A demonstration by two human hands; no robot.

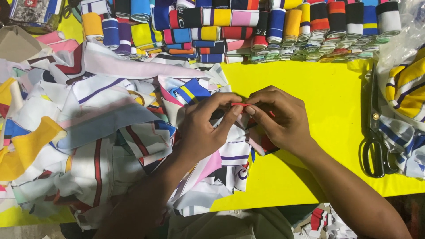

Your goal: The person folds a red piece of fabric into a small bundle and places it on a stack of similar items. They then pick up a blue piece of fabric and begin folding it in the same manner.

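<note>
Yellow table (310, 88): both hands pinch red strip (239, 104).

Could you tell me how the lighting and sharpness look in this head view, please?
Head view: bright, even light on the yellow table, with soft shadows under the left hand and right hand; the scissors and folded striped bands look sharp; the clear plastic bag shows slight glare.

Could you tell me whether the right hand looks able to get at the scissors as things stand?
Probably yes: the scissors lie uncovered on the yellow table beside the right hand, though it is pinching a red strip.
</note>
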